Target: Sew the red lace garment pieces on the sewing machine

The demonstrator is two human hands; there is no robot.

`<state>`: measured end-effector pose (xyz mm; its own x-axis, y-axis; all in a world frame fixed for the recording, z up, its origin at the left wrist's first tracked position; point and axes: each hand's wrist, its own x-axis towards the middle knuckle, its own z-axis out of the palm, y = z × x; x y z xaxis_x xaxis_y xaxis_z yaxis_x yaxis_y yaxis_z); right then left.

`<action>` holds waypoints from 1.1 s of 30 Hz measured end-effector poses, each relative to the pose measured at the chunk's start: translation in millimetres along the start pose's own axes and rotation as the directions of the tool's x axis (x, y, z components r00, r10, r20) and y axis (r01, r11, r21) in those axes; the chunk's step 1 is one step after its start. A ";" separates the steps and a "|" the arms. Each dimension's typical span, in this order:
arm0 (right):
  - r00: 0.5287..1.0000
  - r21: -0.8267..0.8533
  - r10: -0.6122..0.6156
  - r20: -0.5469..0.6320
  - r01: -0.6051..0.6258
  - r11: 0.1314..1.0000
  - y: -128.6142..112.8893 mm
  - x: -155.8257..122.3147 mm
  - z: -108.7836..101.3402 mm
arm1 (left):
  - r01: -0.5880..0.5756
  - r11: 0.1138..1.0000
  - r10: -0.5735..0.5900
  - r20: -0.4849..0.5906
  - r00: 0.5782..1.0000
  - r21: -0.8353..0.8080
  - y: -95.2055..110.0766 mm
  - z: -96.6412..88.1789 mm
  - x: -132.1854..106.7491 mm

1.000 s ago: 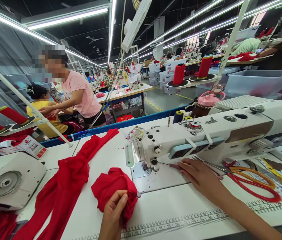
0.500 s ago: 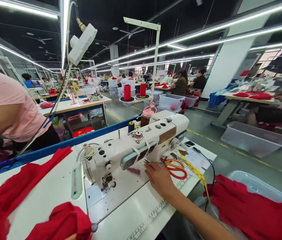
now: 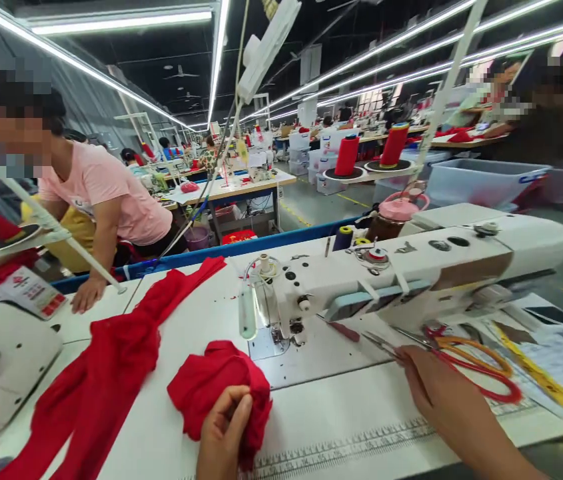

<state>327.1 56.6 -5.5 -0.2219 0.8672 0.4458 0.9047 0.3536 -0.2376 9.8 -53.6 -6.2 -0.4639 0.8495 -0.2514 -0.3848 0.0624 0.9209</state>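
Observation:
My left hand (image 3: 224,433) is at the bottom centre, closed on a bunched red cloth (image 3: 211,383) that lies on the white table (image 3: 341,427). My right hand (image 3: 436,393) reaches in from the lower right, fingers drawn together at the blades of the red and orange scissors (image 3: 481,367), under the arm of the white sewing machine (image 3: 411,267). A small dark red tool (image 3: 344,330) lies on the machine bed just left of the blade tips.
A long red garment (image 3: 111,360) trails across the table's left side. A person in a pink shirt (image 3: 106,193) leans in, one hand (image 3: 86,297) on the far edge. Another machine (image 3: 1,360) stands at left. A yellow tape measure (image 3: 546,380) lies at right.
The view swung right and came back to the needle area. My right hand shifted from lying beside the dark red tool to the scissors' blades. My left hand kept hold of the bunched cloth.

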 end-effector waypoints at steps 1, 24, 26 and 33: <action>0.997 0.215 -0.002 0.071 -0.014 0.976 -14.6 -5.3 -0.7 | 0.007 1.000 -0.007 0.009 1.000 -0.013 0.6 1.4 -1.0; 0.937 0.659 -0.255 0.239 0.037 0.752 -178.6 -22.3 22.7 | 0.061 0.984 -0.073 -0.066 0.995 -0.169 15.1 14.0 -13.0; 0.935 0.661 -0.256 0.246 0.032 0.750 -178.1 -22.6 22.6 | 0.065 0.983 -0.076 -0.058 0.995 -0.170 16.1 15.2 -14.0; 0.925 0.657 -0.240 0.295 -0.014 0.754 -178.3 -24.5 19.6 | 0.067 0.981 -0.078 -0.052 0.996 -0.181 15.9 17.5 -14.6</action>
<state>164.1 -20.7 9.1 -0.5296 0.8206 0.2148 0.4459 0.4847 -0.7525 24.4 -55.8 17.3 -0.4738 0.8135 -0.3373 -0.5531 0.0232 0.8328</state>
